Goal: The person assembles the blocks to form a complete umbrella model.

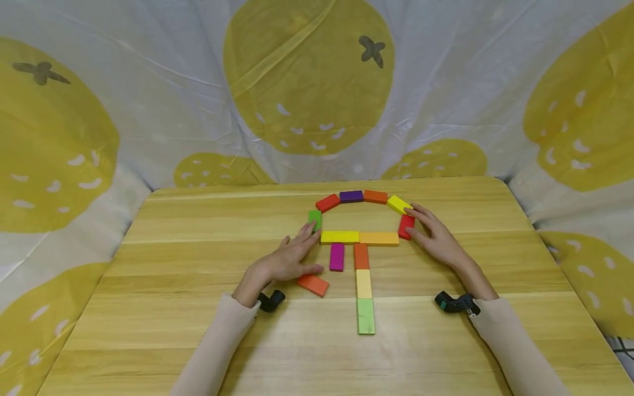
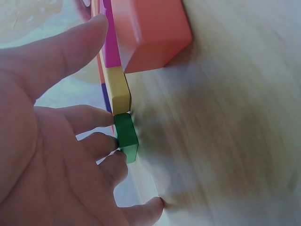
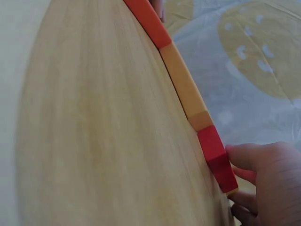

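Note:
Flat coloured blocks form an umbrella-like outline on the table. My left hand (image 1: 287, 259) lies at the arch's left end, its extended fingertips touching the green block (image 1: 315, 216). Under its thumb side is a loose orange-red block (image 1: 313, 285). At the arch's right end, my right hand (image 1: 438, 237) has its thumb against the side of the red block (image 1: 406, 225) and its fingertips by the slanted yellow block (image 1: 399, 204). Between the hands, a long yellow block (image 1: 339, 237) and a light orange block (image 1: 379, 238) make the straight base.
Red (image 1: 327, 203), purple (image 1: 351, 196) and orange (image 1: 375, 196) blocks curve along the top. Below the base run orange (image 1: 361, 256), cream (image 1: 364, 284) and light green (image 1: 365, 316) blocks in a column. A magenta block (image 1: 337, 257) stands left of it. A patterned curtain (image 1: 307, 82) hangs behind the table.

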A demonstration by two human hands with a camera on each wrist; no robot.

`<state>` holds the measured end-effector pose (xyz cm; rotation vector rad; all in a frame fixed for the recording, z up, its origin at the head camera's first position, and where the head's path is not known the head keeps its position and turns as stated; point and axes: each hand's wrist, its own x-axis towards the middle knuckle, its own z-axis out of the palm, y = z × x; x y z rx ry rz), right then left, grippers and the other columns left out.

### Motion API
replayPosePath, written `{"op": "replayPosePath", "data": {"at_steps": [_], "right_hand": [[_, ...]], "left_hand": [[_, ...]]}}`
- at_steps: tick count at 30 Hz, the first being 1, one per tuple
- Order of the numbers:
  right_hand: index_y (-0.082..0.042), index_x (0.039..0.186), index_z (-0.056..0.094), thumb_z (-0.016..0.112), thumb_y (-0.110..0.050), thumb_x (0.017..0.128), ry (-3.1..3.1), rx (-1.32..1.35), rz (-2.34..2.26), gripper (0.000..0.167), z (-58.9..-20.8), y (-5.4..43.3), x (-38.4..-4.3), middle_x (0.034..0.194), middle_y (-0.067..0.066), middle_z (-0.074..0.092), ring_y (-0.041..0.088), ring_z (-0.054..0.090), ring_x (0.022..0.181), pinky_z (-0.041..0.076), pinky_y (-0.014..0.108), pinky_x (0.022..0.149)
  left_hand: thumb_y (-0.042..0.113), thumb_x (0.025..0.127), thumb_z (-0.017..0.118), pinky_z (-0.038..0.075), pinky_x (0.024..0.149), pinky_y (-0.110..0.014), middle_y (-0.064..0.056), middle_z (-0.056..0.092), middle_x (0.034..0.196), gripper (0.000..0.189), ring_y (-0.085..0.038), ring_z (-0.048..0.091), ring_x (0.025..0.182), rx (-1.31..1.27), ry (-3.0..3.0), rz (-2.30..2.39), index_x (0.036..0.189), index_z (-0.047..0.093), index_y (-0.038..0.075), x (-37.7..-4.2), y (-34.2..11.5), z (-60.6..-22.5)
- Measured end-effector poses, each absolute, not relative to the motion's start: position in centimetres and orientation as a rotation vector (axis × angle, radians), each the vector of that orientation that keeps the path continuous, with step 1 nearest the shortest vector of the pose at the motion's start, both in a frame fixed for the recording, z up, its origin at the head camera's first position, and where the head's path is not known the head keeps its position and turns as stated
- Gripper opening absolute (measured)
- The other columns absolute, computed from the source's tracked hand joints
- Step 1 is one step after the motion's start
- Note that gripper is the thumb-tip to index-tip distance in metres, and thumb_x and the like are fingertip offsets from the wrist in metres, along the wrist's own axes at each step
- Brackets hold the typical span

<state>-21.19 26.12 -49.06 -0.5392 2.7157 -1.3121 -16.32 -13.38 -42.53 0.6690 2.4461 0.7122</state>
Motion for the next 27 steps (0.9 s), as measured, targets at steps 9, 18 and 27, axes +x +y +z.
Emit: {"op": "replayPosePath", "data": {"at_steps": [9, 18, 27], "right_hand": [[-0.005, 0.155, 0.046, 0.060, -0.021, 0.106, 2.728, -0.532, -1.285, 0.054, -49.33, 26.22, -21.25, 0.169, 0.022, 0.025, 0.049, 0.020, 0.157, 0.019, 0.073, 0.121], [-0.006, 0.155, 0.046, 0.060, -0.021, 0.105, 2.747, -0.554, -1.282, 0.054, -49.47, 26.18, -21.28, 0.169, 0.023, 0.026, 0.050, 0.020, 0.156, 0.018, 0.074, 0.121], [-0.007, 0.156, 0.045, 0.060, -0.022, 0.106, 2.754, -0.552, -1.269, 0.054, -49.34, 26.11, -21.10, 0.168, 0.024, 0.027, 0.050, 0.021, 0.156, 0.019, 0.074, 0.121]], "left_hand": [[0.036, 0.105, 0.061, 0.002, 0.126, -0.070, -0.011, -0.006, 0.176, 0.083, -0.031, -0.005, 0.163, 0.668, 2.452, 0.747, 0.167, 0.013, 0.007, -16.58, -13.61, -42.72], [0.036, 0.104, 0.062, 0.002, 0.127, -0.068, -0.009, -0.004, 0.176, 0.083, -0.029, -0.004, 0.163, 0.665, 2.461, 0.761, 0.167, 0.015, 0.009, -16.70, -13.77, -42.77], [0.034, 0.104, 0.062, 0.004, 0.126, -0.071, -0.012, -0.002, 0.176, 0.081, -0.033, -0.002, 0.163, 0.680, 2.465, 0.773, 0.166, 0.017, 0.005, -16.64, -13.81, -42.76]]}}
